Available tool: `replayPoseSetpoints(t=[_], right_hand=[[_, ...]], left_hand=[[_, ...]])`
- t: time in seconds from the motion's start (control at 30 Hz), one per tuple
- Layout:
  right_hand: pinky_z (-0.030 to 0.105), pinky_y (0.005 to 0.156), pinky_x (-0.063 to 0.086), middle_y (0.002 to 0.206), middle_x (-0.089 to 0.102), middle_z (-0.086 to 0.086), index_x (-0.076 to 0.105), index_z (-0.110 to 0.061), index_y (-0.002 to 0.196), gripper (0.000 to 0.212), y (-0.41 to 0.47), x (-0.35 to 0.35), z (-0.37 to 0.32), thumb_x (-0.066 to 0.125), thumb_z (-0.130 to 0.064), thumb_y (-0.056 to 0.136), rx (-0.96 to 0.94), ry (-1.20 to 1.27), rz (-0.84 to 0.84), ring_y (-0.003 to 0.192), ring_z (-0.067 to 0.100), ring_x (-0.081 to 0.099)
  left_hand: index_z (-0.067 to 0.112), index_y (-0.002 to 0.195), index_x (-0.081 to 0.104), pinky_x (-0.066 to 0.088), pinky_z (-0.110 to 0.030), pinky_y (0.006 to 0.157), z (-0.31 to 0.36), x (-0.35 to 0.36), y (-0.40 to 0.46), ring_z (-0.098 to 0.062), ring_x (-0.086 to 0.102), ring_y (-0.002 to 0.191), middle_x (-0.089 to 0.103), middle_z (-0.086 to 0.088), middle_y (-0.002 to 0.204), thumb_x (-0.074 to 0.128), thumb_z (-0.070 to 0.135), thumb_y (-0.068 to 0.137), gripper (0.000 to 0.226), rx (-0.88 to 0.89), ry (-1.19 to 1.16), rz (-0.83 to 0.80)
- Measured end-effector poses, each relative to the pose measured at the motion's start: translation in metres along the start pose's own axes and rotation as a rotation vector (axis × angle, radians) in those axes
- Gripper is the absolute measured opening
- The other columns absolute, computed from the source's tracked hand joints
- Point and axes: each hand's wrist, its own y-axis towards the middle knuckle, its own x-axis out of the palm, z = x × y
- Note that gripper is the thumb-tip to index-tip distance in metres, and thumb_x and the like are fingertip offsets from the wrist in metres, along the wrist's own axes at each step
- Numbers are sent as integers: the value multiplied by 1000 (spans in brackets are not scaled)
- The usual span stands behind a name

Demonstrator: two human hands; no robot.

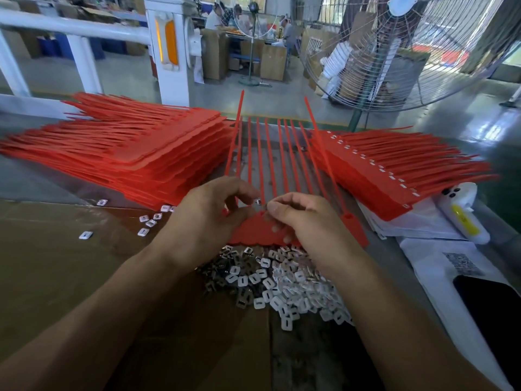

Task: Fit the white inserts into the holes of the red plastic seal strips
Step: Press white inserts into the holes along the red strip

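Your left hand (210, 213) has its fingers curled down onto the red sheet of seal strips (253, 231) lying between your two hands, thumb and fingertips pressing on its flat end. Your right hand (303, 218) pinches a small white insert (260, 203) between thumb and forefinger, right at the sheet's row of holes (whether it is seated yet, you cannot tell). The sheet's thin tails run away from your hands. Just below your wrists lies the heap of loose inserts (282, 283) on brown cardboard (70, 277). Beyond your left hand sits a stack of unfilled red sheets (127, 148); beyond your right, a stack with white inserts showing (394, 170).
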Motion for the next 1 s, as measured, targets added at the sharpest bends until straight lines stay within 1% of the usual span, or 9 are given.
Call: replayPoseSetpoints(t=[0.07,0.2,0.33,0.47,0.53,0.67,0.8,0.9,1.0], right_hand=[[19,63,50,82,76,-7,76,-24,94,15,1,-1,0,66,-33,100,16,63,-1,64,-2,64],[25,69,52,81,75,-4,76,-23,95,15,2,2,1,66,-33,100,20,81,-26,73,5,68],[20,66,52,81,75,-7,76,-23,95,13,2,3,2,67,-30,99,0,107,-37,74,3,69],[17,64,53,79,74,-10,76,-26,98,11,0,2,3,68,-34,98,-45,123,-30,70,1,67],[16,65,54,81,75,-10,75,-29,100,6,-1,2,3,70,-31,97,-90,98,-9,71,0,68],[20,69,57,92,76,-5,74,-33,98,5,-2,4,3,70,-31,96,-179,22,27,81,5,71],[22,71,55,88,75,-8,74,-33,94,7,-2,5,3,68,-33,98,-217,-23,36,80,5,70],[21,72,53,87,74,-8,73,-32,93,9,-1,5,3,66,-32,99,-213,-46,28,80,5,69],[23,76,53,89,74,-7,72,-32,94,11,-1,5,3,63,-34,100,-194,-48,31,83,6,70]], left_hand=[[33,105,69,41,-7,73,3,2,-1,-3,63,87,67,18,97,77,22,89,21,35,-27,-4],[33,98,70,42,-8,72,6,6,-2,-6,65,85,69,18,94,78,21,87,18,86,-41,6],[29,99,71,42,-9,71,7,6,-2,-7,65,86,70,16,93,74,22,89,12,119,-39,30],[31,99,72,42,-8,70,7,6,-2,-6,65,86,70,18,91,71,24,90,11,105,-48,58],[32,98,72,41,-7,69,6,7,-2,-6,64,84,69,18,89,73,24,90,11,88,-57,72],[35,94,72,42,-9,68,4,7,-1,-7,66,83,71,18,88,71,27,93,8,61,-97,81],[35,92,72,47,-14,69,2,7,-1,-10,67,84,72,16,88,71,28,94,8,39,-145,76],[34,95,72,50,-18,71,1,8,-2,-10,68,85,72,16,89,72,27,93,8,47,-151,46],[34,106,69,48,-14,68,2,10,-2,-7,64,83,68,19,92,75,27,90,18,73,-73,86]])
